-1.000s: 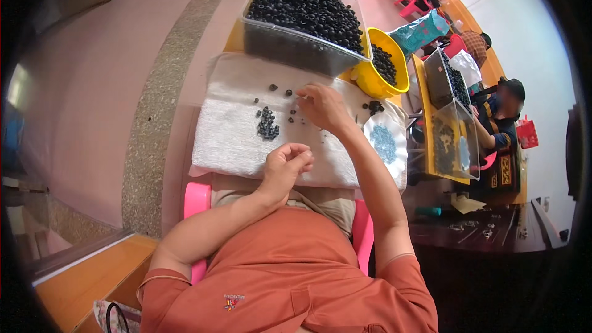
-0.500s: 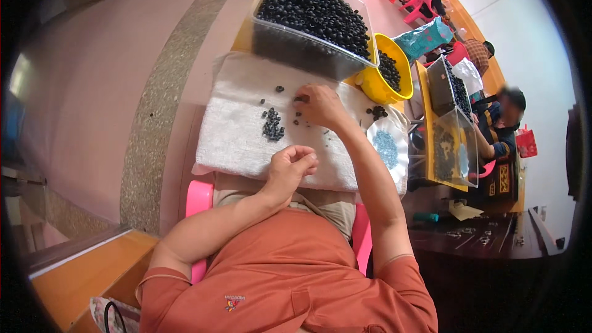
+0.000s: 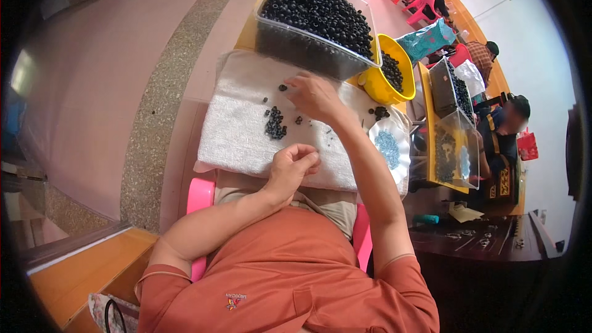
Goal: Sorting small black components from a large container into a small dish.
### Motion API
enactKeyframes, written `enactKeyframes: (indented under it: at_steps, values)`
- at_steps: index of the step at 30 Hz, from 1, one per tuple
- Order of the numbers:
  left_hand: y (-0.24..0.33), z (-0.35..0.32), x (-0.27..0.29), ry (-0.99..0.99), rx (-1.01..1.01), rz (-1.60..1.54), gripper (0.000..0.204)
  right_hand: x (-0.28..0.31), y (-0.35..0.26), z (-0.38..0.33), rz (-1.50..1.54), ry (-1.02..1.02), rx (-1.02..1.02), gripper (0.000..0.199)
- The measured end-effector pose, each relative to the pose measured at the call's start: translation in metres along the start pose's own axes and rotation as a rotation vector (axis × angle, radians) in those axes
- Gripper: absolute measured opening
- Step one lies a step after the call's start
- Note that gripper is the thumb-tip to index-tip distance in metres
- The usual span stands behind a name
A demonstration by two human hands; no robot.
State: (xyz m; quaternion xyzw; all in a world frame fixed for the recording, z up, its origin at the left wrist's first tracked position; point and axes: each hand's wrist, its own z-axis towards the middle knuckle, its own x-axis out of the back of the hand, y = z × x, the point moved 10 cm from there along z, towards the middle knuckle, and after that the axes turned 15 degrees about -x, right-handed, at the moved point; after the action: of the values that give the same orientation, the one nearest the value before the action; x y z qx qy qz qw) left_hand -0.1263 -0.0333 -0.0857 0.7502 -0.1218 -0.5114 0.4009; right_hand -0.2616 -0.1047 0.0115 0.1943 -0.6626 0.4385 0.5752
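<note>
My right hand [image 3: 316, 95] reaches over a white towel [image 3: 237, 114], fingers stretched and apart beside a single small black ring-like part [image 3: 282, 87]. Whether a fingertip touches that part, I cannot tell. Nearer to me, my left hand [image 3: 292, 169] is closed above the towel's front edge, thumb against the curled fingers; anything pinched there is too small to see. A small heap of black parts [image 3: 275, 124] lies left of centre on the towel, with a few loose ones around it. To the right sits a white scalloped dish [image 3: 399, 171] of small light-blue pieces.
A clear plastic bin [image 3: 314, 46] full of black parts stands at the far side, next to a yellow bowl [image 3: 385, 89] holding more. A few dark parts [image 3: 381, 113] lie near the dish. At right, another person [image 3: 502, 126] sits by a table with bins.
My right hand has shifted left and away from me, and its fingers have opened out toward the lone black part. My left hand has stayed put.
</note>
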Motion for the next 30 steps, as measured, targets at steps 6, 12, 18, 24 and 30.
enactKeyframes:
  at_steps: [6, 12, 18, 24, 30]
  values:
    - [0.0, 0.001, -0.002, -0.003, 0.009, -0.015, 0.014, -0.023, -0.001, 0.008, -0.093, -0.067, 0.001, 0.026]
    - [-0.001, 0.001, 0.003, 0.007, -0.003, -0.016, 0.014, -0.002, 0.004, -0.017, 0.025, 0.036, 0.029, 0.022]
    - [-0.002, 0.001, -0.001, -0.007, 0.013, -0.044, 0.015, 0.014, 0.024, -0.04, 0.129, 0.074, 0.049, 0.018]
    - [0.001, 0.002, 0.001, 0.0, 0.002, -0.04, 0.017, 0.028, 0.033, -0.064, 0.295, 0.126, -0.075, 0.017]
    - [0.003, 0.003, -0.002, 0.0, -0.016, -0.095, 0.019, 0.03, 0.039, -0.085, 0.444, 0.057, -0.112, 0.019]
